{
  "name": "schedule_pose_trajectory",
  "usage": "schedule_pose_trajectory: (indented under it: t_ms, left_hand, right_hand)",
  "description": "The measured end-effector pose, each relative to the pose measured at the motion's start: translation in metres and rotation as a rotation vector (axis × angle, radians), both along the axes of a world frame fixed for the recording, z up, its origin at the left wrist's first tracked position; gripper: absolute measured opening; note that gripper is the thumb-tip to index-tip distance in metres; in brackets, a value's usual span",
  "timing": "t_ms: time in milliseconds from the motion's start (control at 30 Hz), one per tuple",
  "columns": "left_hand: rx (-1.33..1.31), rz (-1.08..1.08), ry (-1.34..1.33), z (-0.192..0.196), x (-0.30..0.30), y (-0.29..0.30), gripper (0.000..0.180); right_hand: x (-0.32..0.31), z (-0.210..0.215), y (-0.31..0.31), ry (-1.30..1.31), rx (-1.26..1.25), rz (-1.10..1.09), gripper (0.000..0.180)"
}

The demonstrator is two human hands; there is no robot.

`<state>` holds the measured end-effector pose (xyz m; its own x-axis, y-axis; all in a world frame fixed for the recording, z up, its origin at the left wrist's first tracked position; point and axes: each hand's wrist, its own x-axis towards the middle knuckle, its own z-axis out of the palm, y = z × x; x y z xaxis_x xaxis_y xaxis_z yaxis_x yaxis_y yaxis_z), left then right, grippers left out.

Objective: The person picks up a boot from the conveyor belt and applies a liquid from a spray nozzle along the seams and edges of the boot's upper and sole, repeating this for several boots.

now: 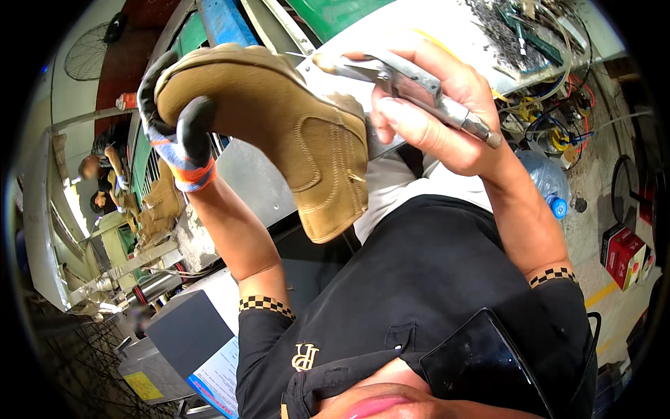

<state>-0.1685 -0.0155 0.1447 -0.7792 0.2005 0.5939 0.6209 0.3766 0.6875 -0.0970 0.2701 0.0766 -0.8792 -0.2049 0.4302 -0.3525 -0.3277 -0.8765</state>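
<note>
A tan ankle boot (272, 115) is held up, its toe to the left and its sole edge facing away from me. My left hand (183, 140), in a glove with black-coated fingers and a blue and orange cuff, is closed around the toe. My bare right hand (447, 119) is closed on a silver metal hand tool (412, 82) with a lever and a thin pointed tip. That tip is close to the boot's sole edge; whether they touch, I cannot tell. The tool's exact kind is unclear.
A white worktop (433, 28) beyond my hands carries dark scraps and a green tool (534, 42). Several tan boots (160, 202) stand on the line at left, where other people work. Hoses and a clear plastic bottle (544, 174) are at right. A red box (623, 255) sits on the floor.
</note>
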Motion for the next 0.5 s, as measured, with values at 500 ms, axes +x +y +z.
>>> schedule_pose_trajectory:
  t_ms: [500]
  left_hand:
    - [0.171,-0.178,-0.198,-0.021,-0.055,-0.037,0.073]
  right_hand:
    - [-0.052,-0.012,-0.056,0.2,0.066,-0.093,0.038]
